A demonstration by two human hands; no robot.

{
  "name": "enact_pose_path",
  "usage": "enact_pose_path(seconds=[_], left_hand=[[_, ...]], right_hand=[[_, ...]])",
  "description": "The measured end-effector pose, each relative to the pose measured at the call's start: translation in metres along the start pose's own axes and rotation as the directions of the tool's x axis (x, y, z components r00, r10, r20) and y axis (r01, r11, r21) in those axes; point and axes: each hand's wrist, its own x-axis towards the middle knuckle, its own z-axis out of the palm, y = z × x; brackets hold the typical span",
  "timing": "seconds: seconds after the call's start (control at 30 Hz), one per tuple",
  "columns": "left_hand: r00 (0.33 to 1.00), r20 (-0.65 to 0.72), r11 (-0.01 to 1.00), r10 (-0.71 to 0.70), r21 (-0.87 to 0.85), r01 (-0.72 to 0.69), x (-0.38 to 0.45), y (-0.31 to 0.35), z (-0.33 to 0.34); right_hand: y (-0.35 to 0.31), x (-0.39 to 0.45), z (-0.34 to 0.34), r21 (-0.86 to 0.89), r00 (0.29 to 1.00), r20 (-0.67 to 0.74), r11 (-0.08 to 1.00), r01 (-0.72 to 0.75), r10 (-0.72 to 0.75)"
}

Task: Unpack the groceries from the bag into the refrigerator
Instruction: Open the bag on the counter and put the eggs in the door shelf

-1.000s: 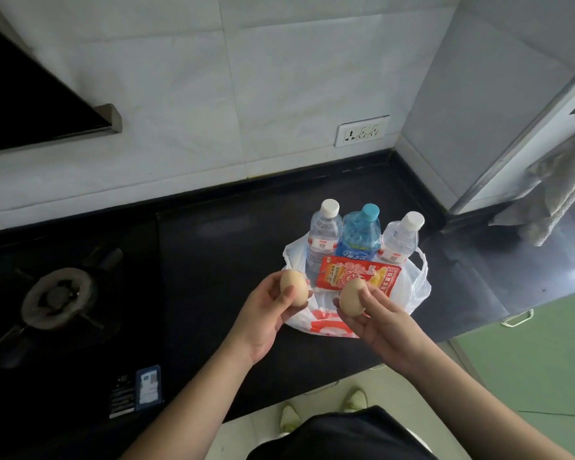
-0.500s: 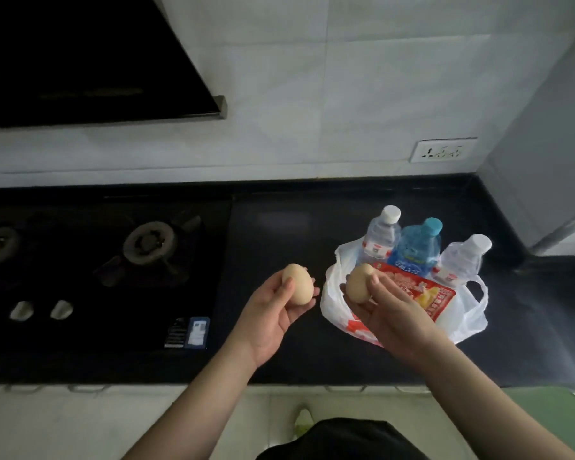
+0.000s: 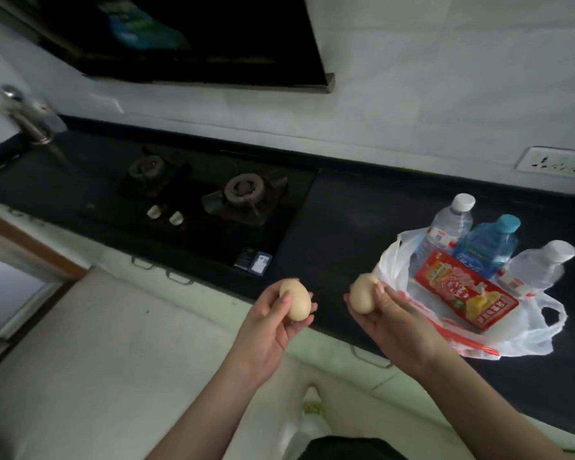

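Observation:
My left hand [image 3: 269, 330] grips a beige egg [image 3: 296, 302] over the counter's front edge. My right hand [image 3: 395, 323] holds a second beige egg [image 3: 362, 295] just left of the white plastic bag [image 3: 528, 336] on the black counter. The bag holds a red packet [image 3: 465, 295], two clear water bottles [image 3: 448, 227] [image 3: 538, 270] and a blue bottle [image 3: 488, 244]. No refrigerator is in sight.
A black gas hob [image 3: 213, 200] with two burners lies left of the bag, under a dark range hood [image 3: 196, 38]. A tap [image 3: 27, 117] stands at the far left. A wall socket [image 3: 555, 162] sits at the right. Pale floor lies below the counter.
The view has swung left, so the bag now sits at the right and the whole hob shows. Both hands, still holding the eggs, have drawn back from the bag toward the counter's edge.

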Motion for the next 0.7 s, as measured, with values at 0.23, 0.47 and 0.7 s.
enact_pose_path(seconds=[0.23,0.47,0.7], left_hand=[[0.96,-0.26,0.989,0.102,-0.076,-0.126,-0.089,0.009,-0.072],[0.866,-0.454,0.921,0.21,-0.205,-0.331,-0.184,0.02,-0.163],[0.745,-0.607,0.855,0.277,-0.199,-0.479,-0.298,0.031,-0.272]], right_hand=[[0.071,-0.008,0.054,-0.212,0.944,0.214,0.955,-0.208,0.253],[0.165,-0.029,0.13,-0.331,0.883,0.266,0.897,-0.293,0.387],[0.31,-0.07,0.215,-0.467,0.76,0.338,0.8,-0.376,0.554]])
